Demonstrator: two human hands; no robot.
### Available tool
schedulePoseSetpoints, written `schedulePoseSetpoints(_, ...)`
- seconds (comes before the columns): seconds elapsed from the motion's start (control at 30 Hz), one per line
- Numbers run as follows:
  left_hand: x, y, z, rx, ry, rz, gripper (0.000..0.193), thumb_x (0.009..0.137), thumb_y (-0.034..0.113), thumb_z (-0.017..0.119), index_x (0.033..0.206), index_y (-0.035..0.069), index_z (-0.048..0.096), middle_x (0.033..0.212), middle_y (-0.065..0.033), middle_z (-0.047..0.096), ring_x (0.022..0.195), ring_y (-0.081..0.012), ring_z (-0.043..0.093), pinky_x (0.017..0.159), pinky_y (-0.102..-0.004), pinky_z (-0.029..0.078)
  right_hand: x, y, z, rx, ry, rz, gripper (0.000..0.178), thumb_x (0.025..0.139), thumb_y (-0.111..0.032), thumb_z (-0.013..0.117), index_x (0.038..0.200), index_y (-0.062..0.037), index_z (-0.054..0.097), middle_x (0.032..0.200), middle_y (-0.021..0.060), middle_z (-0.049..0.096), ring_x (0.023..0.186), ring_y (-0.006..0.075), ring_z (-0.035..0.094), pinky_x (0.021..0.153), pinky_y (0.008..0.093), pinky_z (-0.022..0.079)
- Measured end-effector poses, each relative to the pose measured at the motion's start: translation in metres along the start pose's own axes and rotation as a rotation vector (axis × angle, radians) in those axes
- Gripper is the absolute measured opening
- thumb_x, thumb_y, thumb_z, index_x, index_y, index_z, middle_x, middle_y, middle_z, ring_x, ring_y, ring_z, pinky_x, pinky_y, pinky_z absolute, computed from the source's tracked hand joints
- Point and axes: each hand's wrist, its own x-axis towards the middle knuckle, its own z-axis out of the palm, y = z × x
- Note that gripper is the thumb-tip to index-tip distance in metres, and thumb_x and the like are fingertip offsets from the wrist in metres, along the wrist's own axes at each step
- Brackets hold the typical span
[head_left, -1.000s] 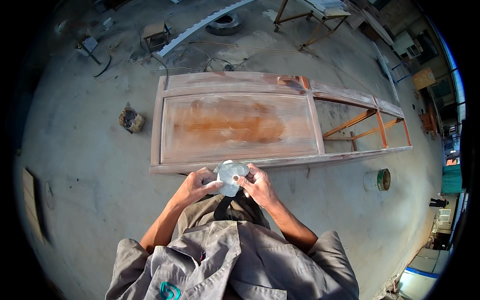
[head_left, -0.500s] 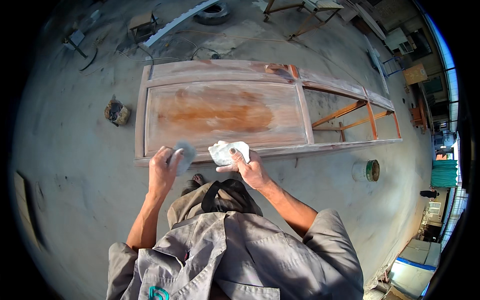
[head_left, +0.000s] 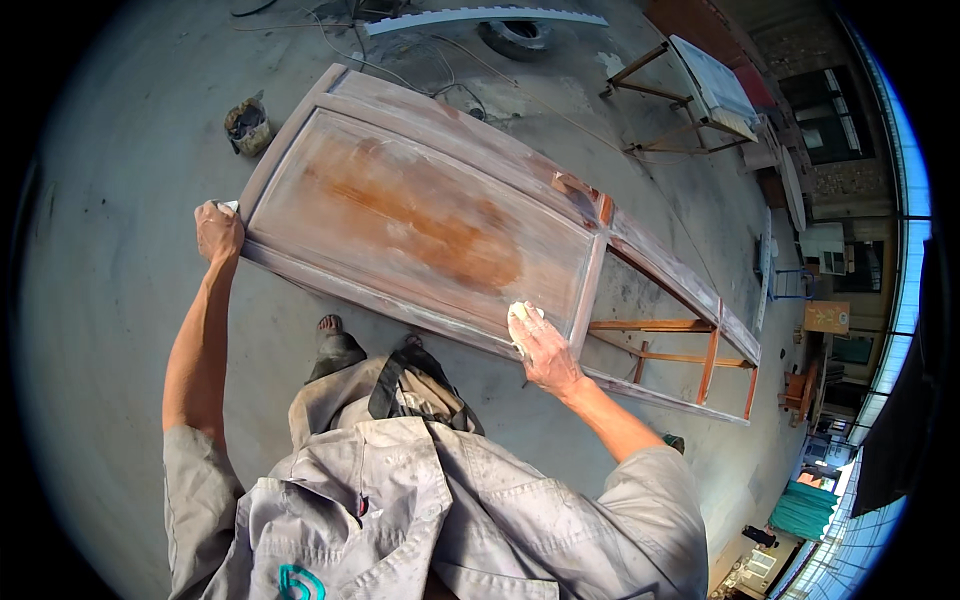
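A large dusty wooden frame (head_left: 440,325) with a solid panel (head_left: 400,210) lies slanted before me; orange-brown wood shows through the pale dust in the panel's middle. My left hand (head_left: 218,232) is closed at the frame's near left corner, with a small white edge of sandpaper (head_left: 229,206) showing by the fingers. Near the panel's lower right corner, my right hand (head_left: 548,352) presses a pale, folded piece of sandpaper (head_left: 524,311) onto the wood. Its fingers partly cover the piece.
Right of the panel, the frame continues as open bars (head_left: 708,365). A crumpled container (head_left: 247,125) stands on the floor beyond the left corner. Farther off are a tyre (head_left: 516,40), a long pale strip (head_left: 480,15), loose cables and a table (head_left: 712,85). A bucket (head_left: 674,442) is partly hidden by my right sleeve.
My hands have moved apart: the left out to the frame's left corner, the right down onto the panel, each keeping its sandpaper. My view has turned, so the frame now slants down to the right.
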Motion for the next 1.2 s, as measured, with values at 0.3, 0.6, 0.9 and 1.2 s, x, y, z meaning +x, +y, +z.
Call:
schedulePoseSetpoints(0.3, -0.011, 0.018, -0.015, 0.064, 0.018, -0.054, 0.034, 0.098, 0.03, 0.05, 0.111, 0.007, 0.07, 0.127, -0.0119, 0.065, 0.111, -0.0384, 0.066, 0.093, -0.0492, 0.054, 0.022, -0.013, 0.008, 0.074, -0.108, -0.014, 0.069, 0.082, -0.003, 0.069, 0.148, 0.0035, 0.048, 0.149, 0.0279, 0.051, 0.143, 0.0438, 0.045, 0.115, 0.0514, 0.042)
schedulePoseSetpoints(0.6, -0.004, 0.012, -0.014, 0.057, 0.083, -0.039, 0.032, 0.097, 0.029, 0.052, 0.109, 0.007, 0.072, 0.123, -0.0111, 0.067, 0.109, -0.0365, 0.068, 0.092, -0.0469, 0.054, 0.008, 0.008, 0.007, 0.046, -0.111, -0.064, 0.07, 0.083, -0.008, 0.069, 0.148, 0.0057, 0.047, 0.15, 0.0279, 0.05, 0.143, 0.0439, 0.044, 0.119, 0.052, 0.037)
schedulePoseSetpoints(0.9, 0.0, -0.005, -0.007, 0.103, 0.076, 0.024, 0.032, 0.094, 0.027, 0.054, 0.11, 0.007, 0.073, 0.122, -0.0122, 0.067, 0.107, -0.0375, 0.067, 0.092, -0.0466, 0.054, 0.027, 0.002, 0.003, 0.084, -0.075, -0.169, 0.065, 0.083, -0.004, 0.066, 0.146, 0.004, 0.05, 0.148, 0.0252, 0.053, 0.14, 0.0415, 0.048, 0.117, 0.0502, 0.042)
schedulePoseSetpoints(1.2, -0.004, 0.016, -0.015, 0.144, 0.034, 0.025, 0.034, 0.094, 0.028, 0.053, 0.11, 0.007, 0.074, 0.121, -0.0133, 0.068, 0.109, -0.0368, 0.067, 0.093, -0.0469, 0.054, 0.036, -0.016, 0.018, 0.098, 0.039, -0.08, 0.058, 0.081, 0.0, 0.066, 0.138, 0.0059, 0.057, 0.146, 0.0259, 0.055, 0.139, 0.0413, 0.05, 0.118, 0.0506, 0.041)
